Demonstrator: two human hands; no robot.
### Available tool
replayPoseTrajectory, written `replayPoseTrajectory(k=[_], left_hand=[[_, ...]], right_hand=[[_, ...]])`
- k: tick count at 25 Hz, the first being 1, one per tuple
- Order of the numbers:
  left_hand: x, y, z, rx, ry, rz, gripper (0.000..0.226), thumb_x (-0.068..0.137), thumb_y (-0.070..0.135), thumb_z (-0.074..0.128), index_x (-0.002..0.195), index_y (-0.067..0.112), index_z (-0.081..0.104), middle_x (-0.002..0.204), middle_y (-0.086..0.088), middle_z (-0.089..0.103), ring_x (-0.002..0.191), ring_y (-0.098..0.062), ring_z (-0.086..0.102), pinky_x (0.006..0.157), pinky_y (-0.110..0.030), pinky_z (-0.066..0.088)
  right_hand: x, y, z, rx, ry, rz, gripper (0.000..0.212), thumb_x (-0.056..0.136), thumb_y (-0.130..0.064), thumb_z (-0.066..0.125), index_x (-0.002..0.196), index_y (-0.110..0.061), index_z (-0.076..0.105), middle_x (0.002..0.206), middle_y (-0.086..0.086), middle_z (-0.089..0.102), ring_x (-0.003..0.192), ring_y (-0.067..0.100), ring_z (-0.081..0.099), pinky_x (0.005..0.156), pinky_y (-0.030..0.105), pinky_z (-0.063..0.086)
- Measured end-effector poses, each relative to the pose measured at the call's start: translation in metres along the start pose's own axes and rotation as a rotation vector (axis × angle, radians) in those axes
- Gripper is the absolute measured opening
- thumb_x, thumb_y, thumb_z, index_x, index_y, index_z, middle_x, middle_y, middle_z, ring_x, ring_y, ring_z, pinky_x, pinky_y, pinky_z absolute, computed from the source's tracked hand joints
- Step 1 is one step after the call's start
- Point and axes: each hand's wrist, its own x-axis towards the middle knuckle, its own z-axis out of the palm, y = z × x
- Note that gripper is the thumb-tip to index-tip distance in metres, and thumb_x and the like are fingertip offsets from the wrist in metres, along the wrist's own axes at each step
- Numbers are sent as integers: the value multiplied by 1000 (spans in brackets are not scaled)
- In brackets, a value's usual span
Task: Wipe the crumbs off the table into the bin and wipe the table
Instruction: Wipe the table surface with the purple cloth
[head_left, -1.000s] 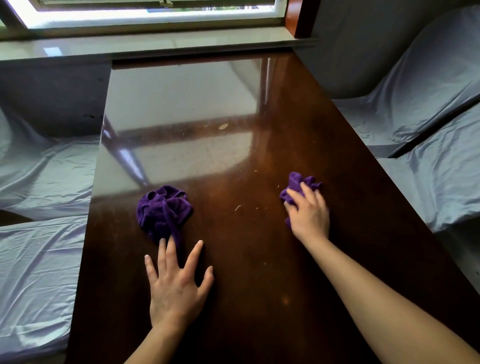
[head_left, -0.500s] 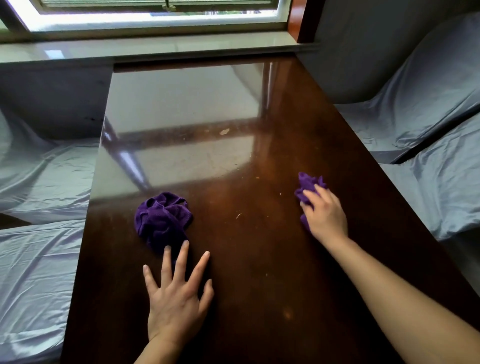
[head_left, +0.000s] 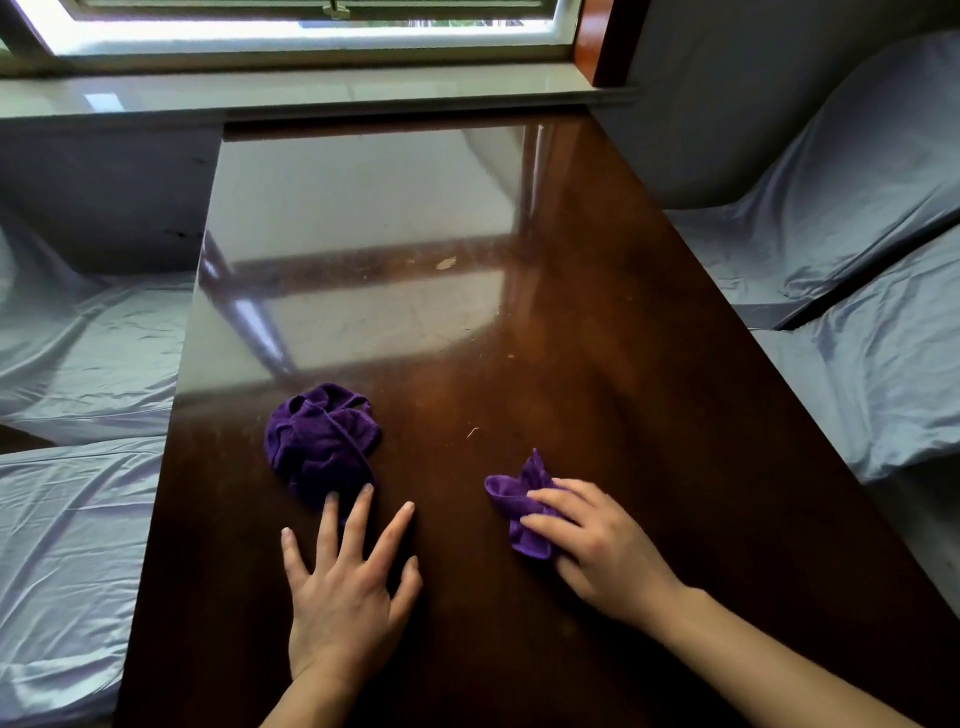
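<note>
Grey sheets drape the seats (head_left: 857, 260) on both sides of a glossy dark wooden table (head_left: 597, 364) below a bright window (head_left: 311, 31). A crumpled purple cloth (head_left: 322, 441) lies left of centre. The left hand (head_left: 345, 597) lies flat with its fingers spread, the fingertips at that cloth's near edge. The right hand (head_left: 597, 551) clutches a smaller purple cloth (head_left: 511, 493) against the tabletop. Pale crumbs (head_left: 472, 432) lie just beyond it.

My right hand (head_left: 597, 545) has dragged its small purple cloth (head_left: 519, 512) across the table (head_left: 675, 415), toward me and to the left, from the right side to nearer the middle. The cloth now pokes out on the left of my fingers instead of beyond my fingertips.
</note>
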Motion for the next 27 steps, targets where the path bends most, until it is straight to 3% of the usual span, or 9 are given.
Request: replayPoseTrajectory(k=[3,5,7,10,15,17,22,24,27], left_hand=[[-1,2,0,5,-3,-3,60,80,58,40,139,47,42,155,-1,36,147,-28,19,110,-70,16],[-1,2,0,8,-2,-3,59,80,58,40,139,47,42,155,-1,36,147,-28,18,110,-69,16],[1,0,1,15,1,-5,59,81,58,40,140,47,40,155,-1,36,147,-28,17,110,-69,15],[0,1,-1,12,-5,-4,60,81,58,40,140,47,40,155,-2,36,147,-28,17,111,-69,15],[0,-1,1,1,-1,-4,60,81,57,42,139,47,41,155,-1,36,147,-27,18,111,-68,15],[0,-1,3,7,4,0,59,82,58,41,140,48,38,156,-1,35,147,-28,18,111,-68,15],[0,-2,4,29,6,-14,56,86,58,37,142,51,32,157,1,32,148,-26,16,113,-66,13],[0,-2,3,24,-2,-18,55,86,57,37,141,51,34,156,1,33,147,-26,17,113,-66,13],[0,-2,1,13,-3,-16,54,86,54,38,140,50,38,155,0,36,146,-27,21,112,-66,15]], right_hand=[[42,36,-16,0,191,301,34,76,-12,68,111,-15,70,115,10,67,103,38,59,92,43,50],[80,51,-22,47,293,579,30,86,-17,67,116,-15,70,122,10,65,113,37,54,98,41,44],[104,44,-16,57,296,673,31,91,-24,62,121,-18,67,134,8,60,125,34,47,106,39,38],[88,4,4,62,185,446,38,90,-24,60,127,-22,64,145,5,53,135,34,43,116,40,30],[2,-30,15,-69,-36,-62,55,78,-31,55,132,-28,55,147,2,51,135,34,46,111,46,40],[18,-3,6,-116,2,-8,52,79,-30,59,131,-25,59,143,5,55,132,35,50,108,49,44],[116,9,2,44,200,561,37,91,-22,60,128,-20,63,142,6,55,136,35,40,114,44,34],[124,-4,5,50,186,566,39,90,-20,57,129,-22,62,146,4,52,139,34,36,116,43,30],[79,-32,9,9,83,290,46,80,-19,57,125,-27,64,143,0,54,134,33,43,112,43,37]])
